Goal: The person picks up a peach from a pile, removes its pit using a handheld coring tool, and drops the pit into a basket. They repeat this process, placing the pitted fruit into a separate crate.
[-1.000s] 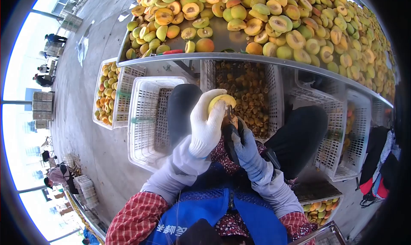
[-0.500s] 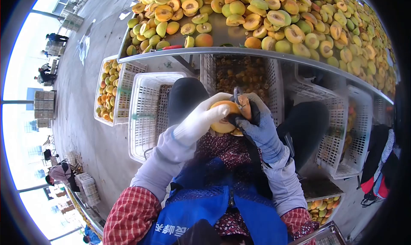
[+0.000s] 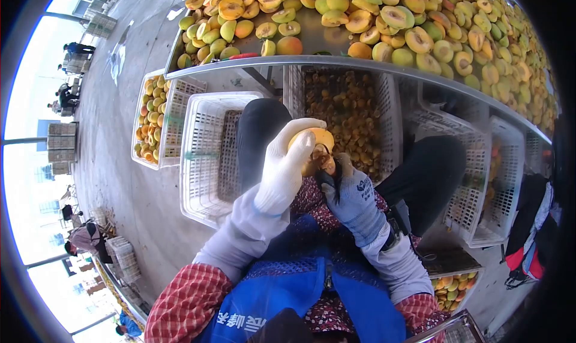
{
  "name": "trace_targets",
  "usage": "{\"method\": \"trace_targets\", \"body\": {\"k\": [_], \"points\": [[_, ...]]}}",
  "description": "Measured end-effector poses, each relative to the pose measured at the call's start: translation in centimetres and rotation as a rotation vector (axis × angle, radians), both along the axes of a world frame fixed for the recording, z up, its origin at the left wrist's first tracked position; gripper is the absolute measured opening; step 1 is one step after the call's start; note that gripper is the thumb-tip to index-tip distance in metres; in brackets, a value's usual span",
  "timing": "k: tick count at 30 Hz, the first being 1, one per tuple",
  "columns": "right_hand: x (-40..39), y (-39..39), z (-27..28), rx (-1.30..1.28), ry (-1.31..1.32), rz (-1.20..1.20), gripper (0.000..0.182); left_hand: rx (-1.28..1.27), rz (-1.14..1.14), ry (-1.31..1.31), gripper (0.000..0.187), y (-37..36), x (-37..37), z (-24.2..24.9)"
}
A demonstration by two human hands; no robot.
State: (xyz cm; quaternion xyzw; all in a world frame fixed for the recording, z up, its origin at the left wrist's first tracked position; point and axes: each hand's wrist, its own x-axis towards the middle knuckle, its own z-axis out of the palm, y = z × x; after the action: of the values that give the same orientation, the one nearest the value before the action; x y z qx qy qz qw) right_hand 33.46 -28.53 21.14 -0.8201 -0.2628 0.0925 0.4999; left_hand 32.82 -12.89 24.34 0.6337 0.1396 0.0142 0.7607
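Note:
My left hand (image 3: 287,163), in a white glove, is closed around an orange-yellow fruit (image 3: 315,139) above my lap. My right hand (image 3: 354,196), in a grey-blue glove with dark fingertips, is closed beside the lower right of the fruit. It grips a dark tool (image 3: 329,183), mostly hidden by the fingers. Brown, torn-looking flesh or a pit (image 3: 324,161) shows between the two hands. Below and beyond them, a crate of pits and scraps (image 3: 391,127) stands between my knees.
A metal table (image 3: 270,62) heaped with halved fruit spans the top, with a red-handled item (image 3: 243,56) near its edge. White crates (image 3: 186,157) stand left, one holding whole fruit (image 3: 153,118). More crates (image 3: 465,187) and hanging clothes (image 3: 528,223) are right. People (image 3: 84,238) are far left.
Both hands have shifted; the left is more upright, and the right has moved down and slightly left. The metal loop and orange piece seen between the right fingers are no longer visible.

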Motion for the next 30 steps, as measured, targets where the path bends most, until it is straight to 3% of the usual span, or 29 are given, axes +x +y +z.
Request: {"method": "trace_targets", "body": {"k": [4, 7, 9, 12, 14, 19, 21, 23, 25, 28, 30], "points": [[-1.6, 0.1, -2.8, 0.158, 0.029, -0.005, 0.055, 0.056, 0.032, 0.027, 0.038, -0.6, -0.1, -0.2], [-2.6, 0.0, -3.7, 0.232, 0.002, -0.015, 0.054, 0.227, 0.041, -0.031, 0.035, -0.9, -0.2, -0.3], [-3.4, -0.1, -3.9, 0.623, 0.554, -0.003, 0.048, 0.301, 0.02, -0.134, 0.035, -1.2, -0.1, -0.3], [-3.0, -0.8, -3.4, 0.866, 1.213, -0.06, 0.04, 0.3, -0.11, -0.159, 0.036, -0.5, 0.4, 0.2], [-2.5, -0.6, -3.4, 0.87, 1.355, -0.102, 0.036, 0.32, -0.245, -0.116, 0.035, 0.4, 1.4, 0.0], [-2.1, 0.1, -3.3, 0.755, 1.222, -0.137, 0.029, 0.154, -0.213, 0.245, 0.027, -0.3, 1.9, -1.0], [-1.8, -1.1, -2.9, 0.675, 1.212, 0.034, 0.025, 0.181, -0.165, 0.129, 0.027, -0.8, 1.4, -1.4], [-1.5, -1.8, -1.9, 0.758, 1.379, 0.185, 0.024, 0.202, -0.128, 0.014, 0.026, -1.1, 0.8, -1.5], [-1.3, -2.0, -0.9, 1.014, 1.728, 0.323, 0.027, 0.22, -0.106, -0.095, 0.026, -1.3, 0.2, -1.4], [-2.0, -1.3, -1.8, 1.077, 1.832, 0.301, 0.046, 0.422, -0.119, -0.23, 0.027, -1.6, 0.1, -1.5], [-2.4, -1.5, -2.1, 1.267, 1.994, 0.39, 0.046, 0.307, -0.168, -0.217, 0.027, -1.5, 0.1, -1.9]]}}
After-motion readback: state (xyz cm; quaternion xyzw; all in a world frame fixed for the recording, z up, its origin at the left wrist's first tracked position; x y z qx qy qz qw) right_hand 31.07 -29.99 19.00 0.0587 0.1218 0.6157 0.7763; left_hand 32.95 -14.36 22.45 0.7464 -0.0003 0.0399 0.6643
